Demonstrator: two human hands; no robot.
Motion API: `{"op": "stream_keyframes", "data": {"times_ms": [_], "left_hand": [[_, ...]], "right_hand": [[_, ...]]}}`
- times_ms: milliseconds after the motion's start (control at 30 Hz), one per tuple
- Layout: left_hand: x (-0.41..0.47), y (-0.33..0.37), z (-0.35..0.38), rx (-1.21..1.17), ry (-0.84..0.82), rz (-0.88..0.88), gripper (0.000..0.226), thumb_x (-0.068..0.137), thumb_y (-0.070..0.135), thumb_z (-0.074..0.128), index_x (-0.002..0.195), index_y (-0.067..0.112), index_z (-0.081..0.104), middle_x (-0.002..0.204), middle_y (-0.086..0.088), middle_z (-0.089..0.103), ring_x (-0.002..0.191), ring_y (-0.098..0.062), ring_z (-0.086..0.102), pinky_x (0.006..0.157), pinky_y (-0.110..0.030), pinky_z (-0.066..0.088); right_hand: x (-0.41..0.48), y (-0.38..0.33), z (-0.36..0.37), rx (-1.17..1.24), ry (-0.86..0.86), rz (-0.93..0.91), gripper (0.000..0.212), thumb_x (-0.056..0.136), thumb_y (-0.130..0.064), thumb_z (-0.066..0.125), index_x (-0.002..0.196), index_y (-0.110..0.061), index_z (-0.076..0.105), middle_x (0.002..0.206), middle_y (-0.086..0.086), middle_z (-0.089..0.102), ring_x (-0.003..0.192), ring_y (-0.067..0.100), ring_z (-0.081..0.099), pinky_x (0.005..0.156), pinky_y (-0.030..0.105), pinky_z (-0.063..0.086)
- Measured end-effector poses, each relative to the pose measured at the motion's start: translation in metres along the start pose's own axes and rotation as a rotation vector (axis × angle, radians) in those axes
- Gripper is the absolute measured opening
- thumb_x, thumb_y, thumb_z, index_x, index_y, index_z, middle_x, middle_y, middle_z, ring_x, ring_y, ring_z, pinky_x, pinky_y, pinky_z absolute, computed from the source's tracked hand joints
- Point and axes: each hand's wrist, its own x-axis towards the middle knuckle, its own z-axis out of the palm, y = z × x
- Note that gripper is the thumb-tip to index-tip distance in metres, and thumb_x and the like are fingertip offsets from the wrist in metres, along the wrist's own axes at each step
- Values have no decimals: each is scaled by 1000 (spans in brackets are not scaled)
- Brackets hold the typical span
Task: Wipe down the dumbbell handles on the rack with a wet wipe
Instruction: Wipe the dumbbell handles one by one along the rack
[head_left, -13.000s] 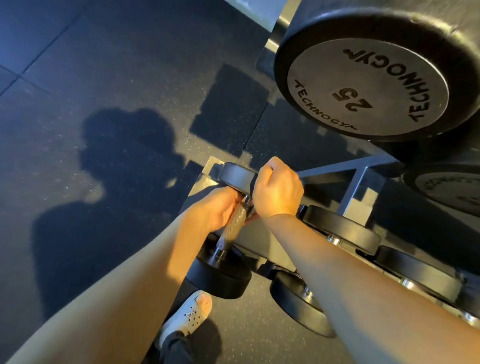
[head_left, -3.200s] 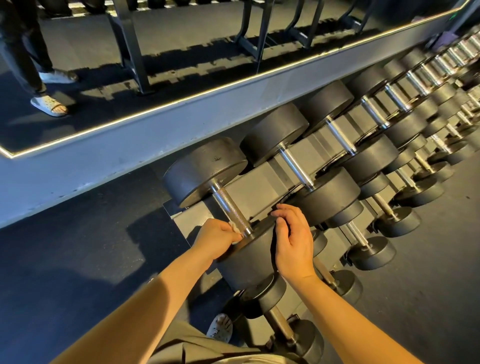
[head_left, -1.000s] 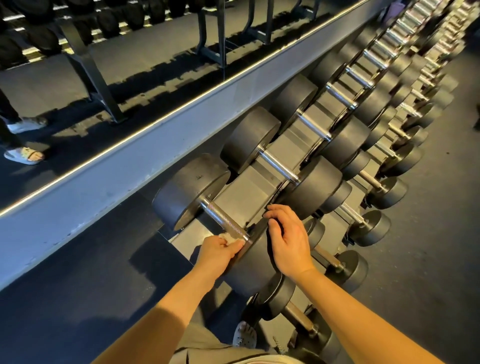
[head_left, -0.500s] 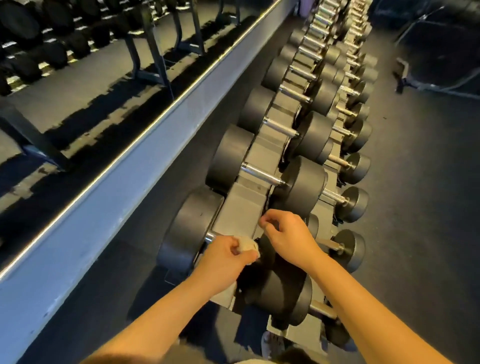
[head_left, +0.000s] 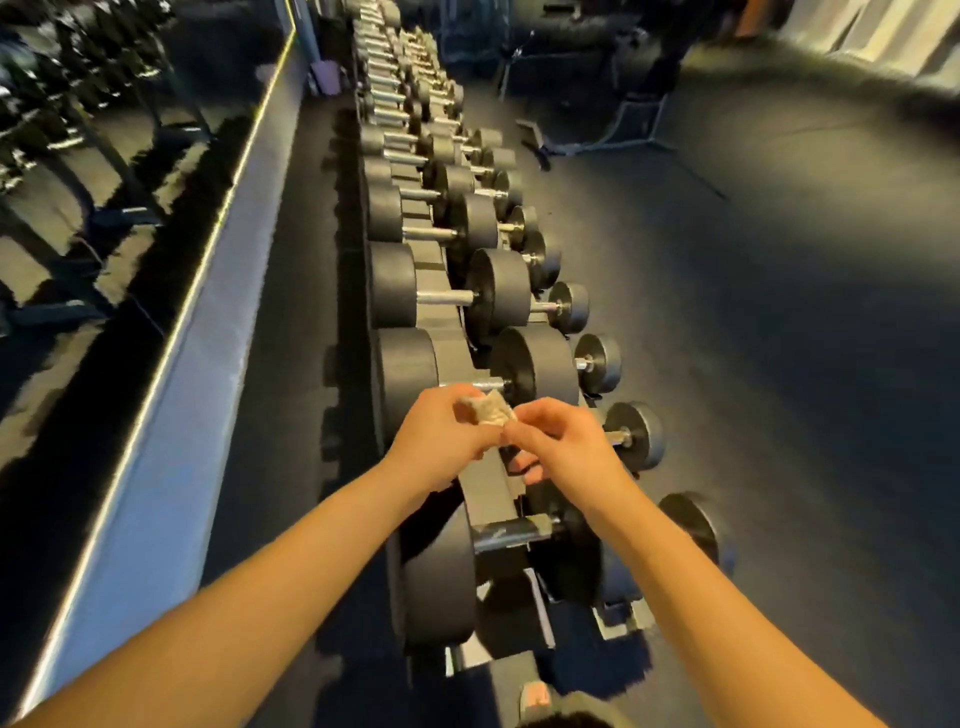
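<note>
A crumpled white wet wipe (head_left: 487, 412) is held up between both hands above the rack. My left hand (head_left: 439, 439) grips it from the left and my right hand (head_left: 556, 441) pinches its right edge. Below my forearms lies the nearest dumbbell on the top tier, its steel handle (head_left: 511, 535) bare. Just behind my hands sits the second dumbbell, only a short piece of its handle (head_left: 491, 385) showing. A third dumbbell handle (head_left: 444, 297) lies further along the long rack (head_left: 485, 488).
The rack runs away from me with several black dumbbells on two tiers; smaller ones (head_left: 634, 434) sit on the lower right side. A mirror wall with a lit ledge (head_left: 208, 270) runs along the left. Dark rubber floor (head_left: 779, 364) spreads right; a bench frame (head_left: 623, 124) stands far back.
My left hand has lifted the wipe off the nearest handle, and my right hand has left the dumbbell head and taken hold of the wipe. My view has swung along the rack.
</note>
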Motion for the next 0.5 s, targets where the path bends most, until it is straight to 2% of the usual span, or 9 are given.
{"op": "stream_keyframes", "data": {"times_ms": [100,200,300,367,433,500], "left_hand": [[17,-2,-3,-55,-112,-25,17,86,13,79,100,21,79,95,-1,78,94,-19,73,82,-31,62],[32,-9,-17,-84,-149,-106,19,89,10,76,103,23,77,100,1,77,97,-18,73,87,-36,62],[52,-21,-54,166,103,-47,12,96,19,69,101,28,74,97,7,75,91,-9,70,80,-28,57],[67,-30,-82,315,278,-11,10,97,21,67,95,29,72,94,10,72,87,-3,66,75,-18,49],[84,-42,-97,389,382,-17,6,97,24,66,98,28,70,97,10,69,90,-5,63,78,-21,49],[106,-52,-96,435,438,-11,12,98,29,66,109,26,68,109,8,64,99,-8,61,89,-29,51]], "right_hand": [[8,2,3,-25,83,-11,14,94,-23,72,105,-15,70,91,6,75,75,21,73,66,33,61],[37,9,-1,-103,49,76,6,93,-18,73,95,-13,71,85,9,74,63,17,67,61,30,58],[81,20,-17,-307,45,170,5,92,-17,71,87,-15,72,79,6,73,65,17,66,66,38,60],[114,24,-23,-424,105,129,8,91,-21,69,82,-21,70,74,1,70,69,18,66,71,47,60],[140,21,-16,-492,83,57,10,92,-30,67,85,-23,69,75,-3,69,74,18,65,73,46,59],[161,18,4,-552,9,-26,14,96,-34,63,101,-24,71,90,-4,71,86,18,66,78,42,57]]}}
